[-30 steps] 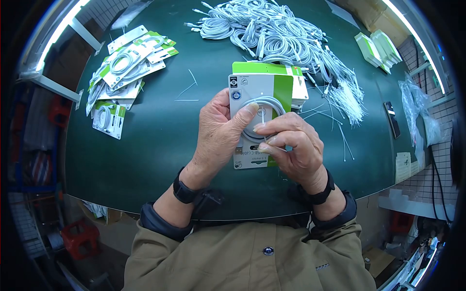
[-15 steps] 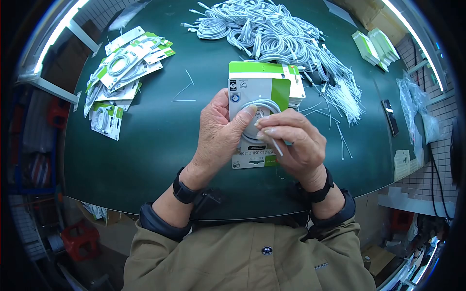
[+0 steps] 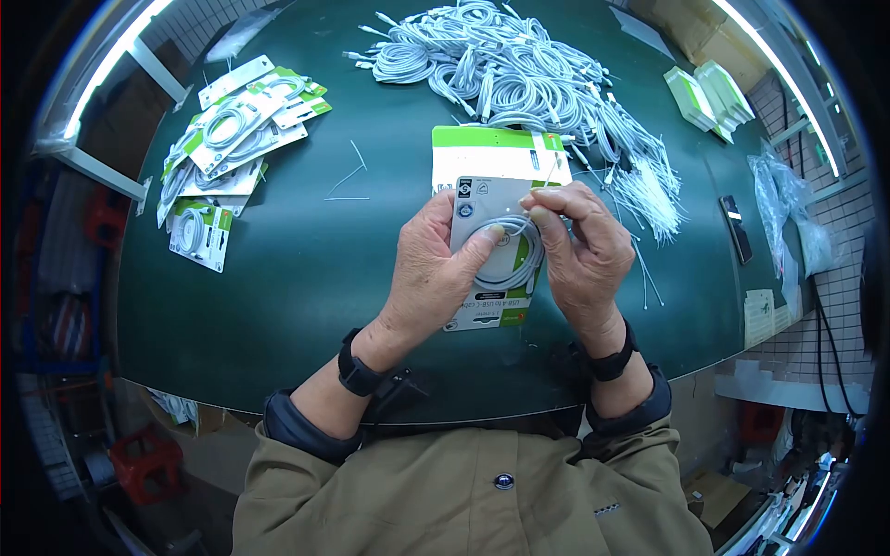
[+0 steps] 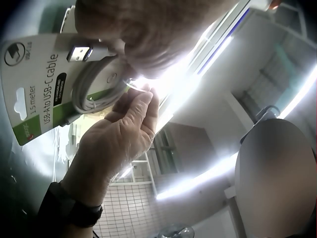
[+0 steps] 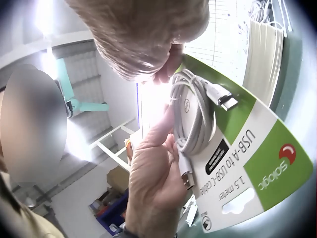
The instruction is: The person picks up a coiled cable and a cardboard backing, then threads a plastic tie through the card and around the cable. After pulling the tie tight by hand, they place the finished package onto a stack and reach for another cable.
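Note:
My left hand (image 3: 436, 264) grips a white and green cable card (image 3: 482, 315) by its left side, thumb pressed on the coil. A white USB cable (image 3: 491, 277) lies coiled on the card's face. The right wrist view shows one metal plug (image 5: 228, 101) over the green band, while the other plug (image 5: 187, 179) sits beside the left hand. At the coil's upper right, my right hand (image 3: 591, 243) pinches a thin white tie (image 4: 134, 86) between thumb and forefinger. Part of the tie is hidden by the fingers.
Just beyond the held card stands a stack of green-topped cards (image 3: 496, 138). Loose coiled cables (image 3: 519, 69) are heaped at the back, beside a bunch of white ties (image 3: 654, 199). Cards with cables (image 3: 227, 130) lie piled at left. A phone (image 3: 737, 227) lies at right.
My right hand has moved up from the coil's middle to its upper right with the tie. The card in my left hand has shifted slightly right and toward the body.

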Demonstrator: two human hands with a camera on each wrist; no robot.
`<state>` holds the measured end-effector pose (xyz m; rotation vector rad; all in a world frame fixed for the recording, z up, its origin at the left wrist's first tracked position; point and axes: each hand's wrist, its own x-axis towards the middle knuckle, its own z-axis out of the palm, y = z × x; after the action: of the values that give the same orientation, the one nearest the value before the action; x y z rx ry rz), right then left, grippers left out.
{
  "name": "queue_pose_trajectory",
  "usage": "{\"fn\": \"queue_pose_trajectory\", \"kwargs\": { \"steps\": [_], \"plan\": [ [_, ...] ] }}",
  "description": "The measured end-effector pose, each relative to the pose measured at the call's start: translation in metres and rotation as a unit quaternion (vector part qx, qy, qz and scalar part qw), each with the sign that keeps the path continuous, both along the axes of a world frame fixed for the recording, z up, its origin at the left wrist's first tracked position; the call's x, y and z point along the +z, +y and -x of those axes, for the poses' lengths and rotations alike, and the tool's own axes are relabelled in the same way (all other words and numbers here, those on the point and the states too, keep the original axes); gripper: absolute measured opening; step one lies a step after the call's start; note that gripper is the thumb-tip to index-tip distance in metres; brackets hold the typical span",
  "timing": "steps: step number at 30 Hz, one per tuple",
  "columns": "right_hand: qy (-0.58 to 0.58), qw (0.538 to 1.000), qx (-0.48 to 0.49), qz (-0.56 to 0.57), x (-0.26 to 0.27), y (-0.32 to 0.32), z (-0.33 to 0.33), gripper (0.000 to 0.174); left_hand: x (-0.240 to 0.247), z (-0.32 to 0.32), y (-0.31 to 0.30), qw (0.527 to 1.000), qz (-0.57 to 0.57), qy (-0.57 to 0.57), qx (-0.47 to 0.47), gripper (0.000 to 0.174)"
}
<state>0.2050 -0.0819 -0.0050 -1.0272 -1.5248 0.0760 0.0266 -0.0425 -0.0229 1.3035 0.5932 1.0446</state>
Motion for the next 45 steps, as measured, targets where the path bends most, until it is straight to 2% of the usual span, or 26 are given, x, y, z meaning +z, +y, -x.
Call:
{"fn": "queue_pose_trajectory", "kwargs": {
  "steps": [5,14,24,32,45],
  "plan": [
    [-0.129,0.989,-0.021,-0.066,0.005,0.006,-0.004,0.025,0.001,-0.002,0.0,1.0,0.009,-0.022,0.005,0.031],
    [-0.206,0.973,0.007,-0.1,0.003,-0.004,-0.009,0.048,0.002,0.0,0.0,1.0,-0.004,-0.03,0.006,0.031],
    [-0.183,0.977,0.008,-0.108,0.003,-0.009,-0.002,0.04,0.006,0.001,0.0,0.999,-0.014,-0.034,0.025,0.03],
    [-0.136,0.986,0.005,-0.095,0.001,-0.005,-0.003,0.029,0.008,0.005,0.001,1.0,-0.013,-0.007,0.0,0.032],
    [-0.135,0.986,0.006,-0.095,-0.002,-0.003,-0.003,0.03,0.007,0.006,0.001,1.0,-0.023,0.008,-0.002,0.032]
  ]
}}
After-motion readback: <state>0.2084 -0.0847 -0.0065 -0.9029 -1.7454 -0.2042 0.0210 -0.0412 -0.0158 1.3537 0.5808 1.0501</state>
